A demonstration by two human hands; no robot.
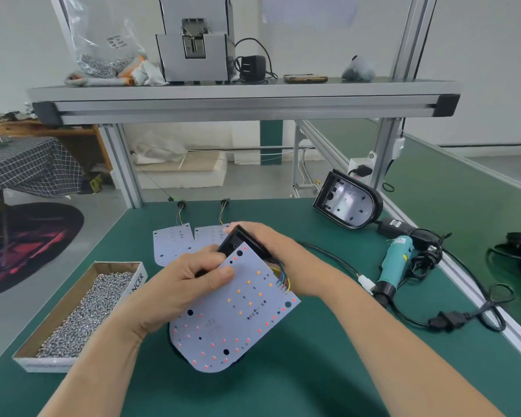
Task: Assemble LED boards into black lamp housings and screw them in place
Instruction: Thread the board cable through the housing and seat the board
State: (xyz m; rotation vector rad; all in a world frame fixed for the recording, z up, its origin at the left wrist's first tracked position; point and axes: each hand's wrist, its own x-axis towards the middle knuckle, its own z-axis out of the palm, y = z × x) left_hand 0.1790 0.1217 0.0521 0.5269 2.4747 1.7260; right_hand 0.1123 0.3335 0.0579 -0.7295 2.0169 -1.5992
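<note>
A white LED board [232, 314] dotted with red and orange LEDs lies tilted over a black lamp housing [238, 240], which is mostly hidden beneath it. My left hand [181, 284] grips the board's upper left edge, thumb pressed on its face. My right hand [271, 254] curls around the housing's far end, next to the coloured wires [282, 275] at the board's right edge. Two more LED boards [172, 243] lie flat just behind my hands. A second, empty black housing [348, 203] leans at the back right.
An open cardboard box of screws [85, 311] sits at the left. A teal electric screwdriver [394, 266] with black cables lies at the right, near the table's metal edge rail [478, 299]. An aluminium shelf [241, 97] above carries a screw feeder machine, a bag of screws and a phone.
</note>
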